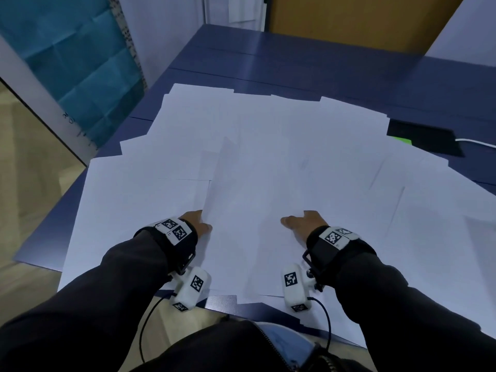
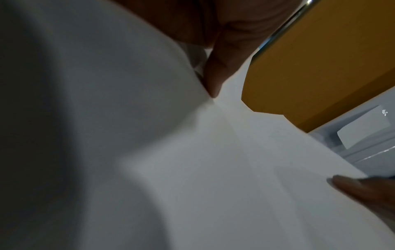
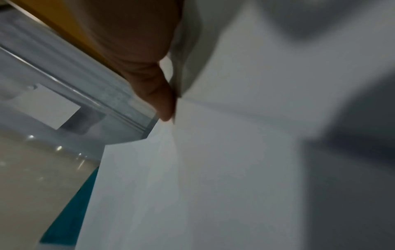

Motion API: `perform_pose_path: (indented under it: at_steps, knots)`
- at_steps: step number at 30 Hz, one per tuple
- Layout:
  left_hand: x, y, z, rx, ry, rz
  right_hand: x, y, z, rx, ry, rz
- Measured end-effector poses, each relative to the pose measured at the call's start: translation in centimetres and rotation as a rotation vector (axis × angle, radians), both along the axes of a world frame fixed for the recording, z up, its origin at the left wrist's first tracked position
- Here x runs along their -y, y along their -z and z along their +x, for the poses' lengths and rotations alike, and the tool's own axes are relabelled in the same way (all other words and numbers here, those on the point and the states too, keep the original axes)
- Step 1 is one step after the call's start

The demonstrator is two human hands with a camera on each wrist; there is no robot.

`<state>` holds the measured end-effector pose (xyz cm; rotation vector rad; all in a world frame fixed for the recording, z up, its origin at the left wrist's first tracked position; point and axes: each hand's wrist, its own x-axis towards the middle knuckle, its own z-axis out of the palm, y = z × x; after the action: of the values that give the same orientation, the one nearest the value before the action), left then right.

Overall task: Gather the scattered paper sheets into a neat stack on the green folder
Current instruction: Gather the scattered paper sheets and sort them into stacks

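Observation:
Several white paper sheets [image 1: 281, 135] lie spread and overlapping across a dark blue table [image 1: 295, 63]. Only a small corner of the green folder [image 1: 401, 141] shows at the right; paper hides the rest. My left hand [image 1: 200, 222] and right hand [image 1: 298, 221] hold the near edge of a middle sheet [image 1: 249, 200], whose left edge is raised. Each thumb lies on top of the paper and the fingers are hidden under it. The left thumb [image 2: 213, 77] pinches the paper [image 2: 213, 169] in the left wrist view, and the right thumb [image 3: 158, 98] does so in the right wrist view.
A black pad [image 1: 426, 139] with a white cable [image 1: 475, 143] lies at the right, beside the folder corner. Some sheets overhang the table's near edge. A teal sheet [image 1: 67, 57] hangs on the wall at the left, and a brown panel [image 1: 349, 20] stands behind the table.

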<state>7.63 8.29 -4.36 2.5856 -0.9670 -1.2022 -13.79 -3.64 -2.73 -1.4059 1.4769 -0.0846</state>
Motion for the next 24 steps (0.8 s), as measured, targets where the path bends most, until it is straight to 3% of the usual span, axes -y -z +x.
perform_pose_path:
  at_steps: [5,9,16,19,24]
  knots:
    - [0.0,-0.1,0.2,-0.074,-0.031,-0.057,0.9,0.1,-1.7,0.097,0.028,-0.062]
    - [0.2,-0.3,0.2,-0.155,-0.127,-0.253,1.3,0.1,-3.0,0.292,0.042,-0.095]
    - [1.6,-2.6,0.3,-0.621,-0.405,-0.721,0.9,-1.7,-4.6,0.601,0.103,-0.093]
    - [2.6,-4.7,-1.5,-0.718,-0.335,-0.865,0.4,-2.7,-4.3,0.637,0.125,-0.138]
    - [3.1,-6.2,-3.5,-0.688,-0.293,-1.052,-0.4,-5.4,-5.1,0.702,0.183,-0.297]
